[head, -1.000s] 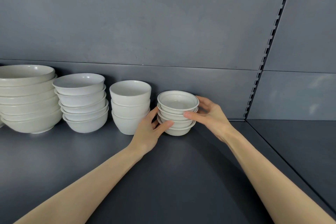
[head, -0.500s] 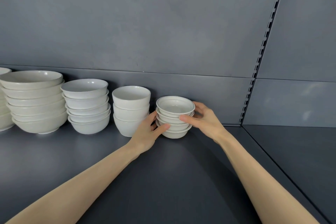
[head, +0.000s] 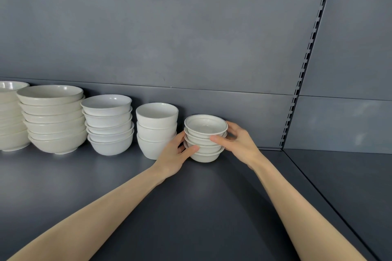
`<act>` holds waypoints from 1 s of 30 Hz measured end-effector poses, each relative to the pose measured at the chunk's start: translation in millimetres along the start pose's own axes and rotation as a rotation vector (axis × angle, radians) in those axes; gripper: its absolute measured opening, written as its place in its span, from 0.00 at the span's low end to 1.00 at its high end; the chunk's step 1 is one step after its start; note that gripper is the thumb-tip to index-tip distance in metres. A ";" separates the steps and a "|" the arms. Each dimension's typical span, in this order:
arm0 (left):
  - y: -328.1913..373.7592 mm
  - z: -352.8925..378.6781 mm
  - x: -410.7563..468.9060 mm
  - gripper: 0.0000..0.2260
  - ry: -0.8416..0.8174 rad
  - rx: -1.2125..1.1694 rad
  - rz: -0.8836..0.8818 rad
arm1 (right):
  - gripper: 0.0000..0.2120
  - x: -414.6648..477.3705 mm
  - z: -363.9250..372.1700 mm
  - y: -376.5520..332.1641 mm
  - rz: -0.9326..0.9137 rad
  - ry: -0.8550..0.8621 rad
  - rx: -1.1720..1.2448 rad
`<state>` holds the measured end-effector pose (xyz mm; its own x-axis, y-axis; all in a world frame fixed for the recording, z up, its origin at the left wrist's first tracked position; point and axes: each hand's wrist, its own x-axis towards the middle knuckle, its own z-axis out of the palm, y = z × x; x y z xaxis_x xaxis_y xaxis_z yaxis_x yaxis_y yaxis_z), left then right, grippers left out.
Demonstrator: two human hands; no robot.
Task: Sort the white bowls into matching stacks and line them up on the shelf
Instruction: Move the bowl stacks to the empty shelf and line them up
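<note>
no readable text, labels or numbers

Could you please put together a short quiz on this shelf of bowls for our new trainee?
1. True or false: both the left hand and the right hand hold the small rimmed stack.
2. How many bowls make up the deep stack?
3. Relative to the deep stack, the small rimmed stack stands: A. to its left; B. on top of it; C. to its right.

Key: 1 true; 2 three; 3 C.
</note>
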<state>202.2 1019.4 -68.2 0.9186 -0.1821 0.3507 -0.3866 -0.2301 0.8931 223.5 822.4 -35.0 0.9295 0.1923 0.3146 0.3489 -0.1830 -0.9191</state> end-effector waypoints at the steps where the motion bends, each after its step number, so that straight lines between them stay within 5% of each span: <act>1: 0.0 0.0 0.0 0.19 0.000 0.001 0.001 | 0.25 0.2 -0.1 0.5 -0.002 -0.001 0.000; 14: -1.1 0.7 0.1 0.21 -0.008 0.000 0.010 | 0.21 1.0 0.1 1.8 -0.007 -0.023 -0.002; 19: -1.3 0.1 -0.3 0.22 -0.007 -0.008 0.008 | 0.42 1.3 -1.5 3.6 0.028 -0.015 0.010; 24: 0.4 3.7 -3.2 0.27 0.021 -0.043 0.018 | 0.31 1.3 -1.7 3.9 0.005 0.004 -0.015; 30: 0.9 4.1 1.3 0.25 0.040 -0.043 0.020 | 0.36 3.5 -1.7 4.1 0.012 0.041 -0.030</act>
<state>202.7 1015.0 -68.1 0.9136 -0.1476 0.3790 -0.4019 -0.1849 0.8968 228.4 820.6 -37.3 0.9375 0.1503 0.3140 0.3409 -0.2144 -0.9153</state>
